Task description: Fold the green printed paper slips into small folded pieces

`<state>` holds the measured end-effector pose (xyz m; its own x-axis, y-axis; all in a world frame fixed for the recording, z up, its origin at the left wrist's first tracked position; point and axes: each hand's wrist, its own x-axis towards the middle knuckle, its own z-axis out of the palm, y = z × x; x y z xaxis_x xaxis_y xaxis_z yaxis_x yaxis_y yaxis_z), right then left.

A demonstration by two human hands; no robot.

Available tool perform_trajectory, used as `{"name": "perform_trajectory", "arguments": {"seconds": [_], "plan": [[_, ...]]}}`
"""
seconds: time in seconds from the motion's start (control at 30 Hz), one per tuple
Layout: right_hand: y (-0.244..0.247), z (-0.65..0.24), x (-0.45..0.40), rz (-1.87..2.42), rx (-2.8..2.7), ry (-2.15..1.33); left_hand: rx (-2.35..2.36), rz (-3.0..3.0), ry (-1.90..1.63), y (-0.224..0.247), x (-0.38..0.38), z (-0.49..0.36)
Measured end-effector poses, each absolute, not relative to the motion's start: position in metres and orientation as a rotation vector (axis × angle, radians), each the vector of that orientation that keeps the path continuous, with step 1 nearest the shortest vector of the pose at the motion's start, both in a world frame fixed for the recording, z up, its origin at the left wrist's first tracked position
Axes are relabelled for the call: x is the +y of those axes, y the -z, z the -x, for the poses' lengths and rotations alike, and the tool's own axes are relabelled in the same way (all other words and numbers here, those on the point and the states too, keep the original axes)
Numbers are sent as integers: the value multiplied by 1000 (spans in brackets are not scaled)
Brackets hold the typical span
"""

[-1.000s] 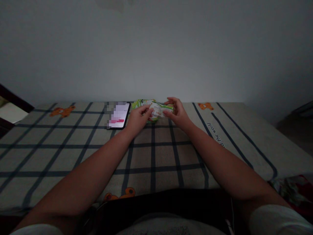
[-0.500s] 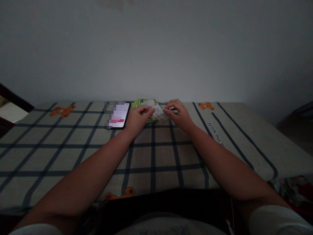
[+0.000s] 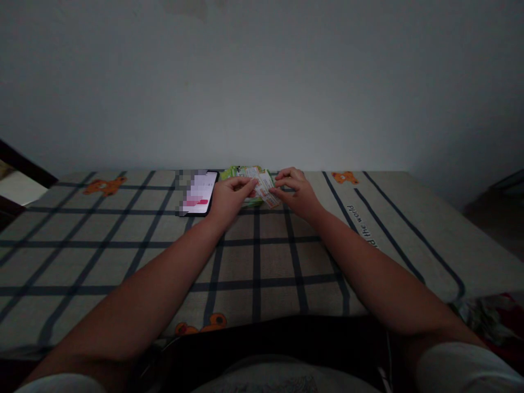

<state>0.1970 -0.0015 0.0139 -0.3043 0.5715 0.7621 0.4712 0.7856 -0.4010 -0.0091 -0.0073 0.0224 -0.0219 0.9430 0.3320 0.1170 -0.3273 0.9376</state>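
Between my hands is a small white printed packet (image 3: 265,185) with orange and green marks, tilted over a green package. My left hand (image 3: 231,199) pinches its left edge between thumb and index finger. On the other side, my right hand (image 3: 298,192) has its thumb and fingertips closed at the packet's right edge. The green package (image 3: 241,172) lies on the cloth behind and under the packet, partly covered by my left hand. What the packet contains cannot be seen.
A phone (image 3: 200,194) with a lit screen lies just left of my left hand. The checked tablecloth (image 3: 262,256) with bear prints covers the table, which meets a plain wall (image 3: 262,87). Part of a dark wooden chair (image 3: 24,164) shows at the left.
The packet has turned and now shows more of its printed face. My right fingers have shifted slightly along its edge; my left hand has hardly moved.
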Motion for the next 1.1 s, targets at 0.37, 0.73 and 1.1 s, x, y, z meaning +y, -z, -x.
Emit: {"name": "perform_trajectory", "arguments": {"seconds": [0.37,0.73,1.1], "plan": [[-20,-192,-9,773,-2090,-46,1198,-1921,-1436,-24,-16,8],[-24,-191,-12,710,-2108,-50,1147,-2048,-1373,-20,-13,11],[-25,-190,-12,727,-2098,-128,1029,-2030,-1324,-25,-16,10]]}}
